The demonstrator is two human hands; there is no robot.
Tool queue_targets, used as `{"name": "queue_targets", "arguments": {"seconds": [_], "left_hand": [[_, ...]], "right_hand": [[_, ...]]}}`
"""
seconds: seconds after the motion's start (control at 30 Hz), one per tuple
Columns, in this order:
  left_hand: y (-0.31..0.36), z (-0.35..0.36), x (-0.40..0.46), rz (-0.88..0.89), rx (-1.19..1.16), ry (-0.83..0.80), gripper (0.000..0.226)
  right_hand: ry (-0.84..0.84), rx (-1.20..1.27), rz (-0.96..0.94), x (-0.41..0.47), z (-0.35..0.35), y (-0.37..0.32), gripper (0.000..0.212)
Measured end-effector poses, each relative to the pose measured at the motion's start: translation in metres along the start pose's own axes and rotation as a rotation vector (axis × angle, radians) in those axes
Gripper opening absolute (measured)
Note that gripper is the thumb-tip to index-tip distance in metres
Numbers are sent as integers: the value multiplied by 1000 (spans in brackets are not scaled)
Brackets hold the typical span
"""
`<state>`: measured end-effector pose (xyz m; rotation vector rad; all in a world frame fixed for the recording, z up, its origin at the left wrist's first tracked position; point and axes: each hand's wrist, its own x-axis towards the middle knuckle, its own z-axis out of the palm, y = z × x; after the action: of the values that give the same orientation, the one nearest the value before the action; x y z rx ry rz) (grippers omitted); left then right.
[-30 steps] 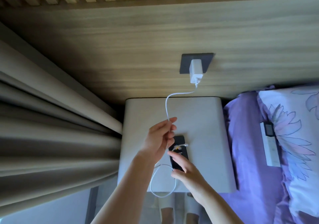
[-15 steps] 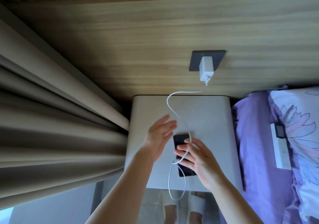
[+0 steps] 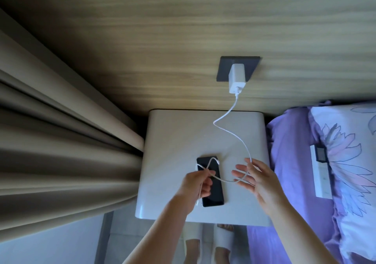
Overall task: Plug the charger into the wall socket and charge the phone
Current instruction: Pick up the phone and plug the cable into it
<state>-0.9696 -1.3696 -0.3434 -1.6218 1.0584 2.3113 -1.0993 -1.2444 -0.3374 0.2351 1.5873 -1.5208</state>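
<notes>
A white charger (image 3: 236, 78) sits plugged into the dark wall socket (image 3: 223, 68) on the wooden wall. Its white cable (image 3: 230, 127) runs down over the nightstand, passes between the spread fingers of my right hand (image 3: 258, 180), then crosses left to my left hand (image 3: 195, 186). My left hand is closed on the cable near its free end, which loops above the black phone (image 3: 213, 192). The phone lies face up on the white nightstand (image 3: 173, 141), partly under my left hand. The cable's plug tip hangs near the phone's upper edge, apart from the phone.
Beige curtains (image 3: 61, 141) hang along the left of the nightstand. A bed with purple sheets (image 3: 289, 151) and a floral pillow (image 3: 350, 151) lies on the right, with a white remote (image 3: 321, 172) on it. My slippered feet (image 3: 209, 241) show below.
My left hand closed on the cable's end over the phone. My right hand moved right off the phone and spread open with the cable across its fingers. The view shifted left.
</notes>
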Motion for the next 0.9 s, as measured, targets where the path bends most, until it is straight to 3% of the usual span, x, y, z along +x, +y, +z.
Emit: {"name": "queue_targets", "arguments": {"seconds": [0.1,0.23,0.33,0.4,0.47,0.53,0.63,0.8,0.9], "left_hand": [[6,0,-4,135,256,107,21],[11,-7,-16,350,717,172,25],[22,-11,-31,396,596,67,20],[26,-9,-42,387,426,16,16],[25,-4,-52,353,326,-53,16],[19,6,-57,325,348,-105,17],[9,18,-59,346,405,-94,17],[-3,17,-56,322,550,-214,14],[-10,14,-52,309,714,-261,13]], "right_hand": [[119,-140,-115,-3,-2,4,17],[35,-32,-140,-14,9,0,22],[59,72,-111,-20,11,-9,11],[177,-17,-62,-27,8,-12,11],[166,-69,79,-37,8,-12,13],[-16,18,237,-48,11,-11,18],[-150,152,235,-60,10,-13,20],[-40,153,164,-64,4,0,14],[51,332,236,-60,-2,2,12]]}}
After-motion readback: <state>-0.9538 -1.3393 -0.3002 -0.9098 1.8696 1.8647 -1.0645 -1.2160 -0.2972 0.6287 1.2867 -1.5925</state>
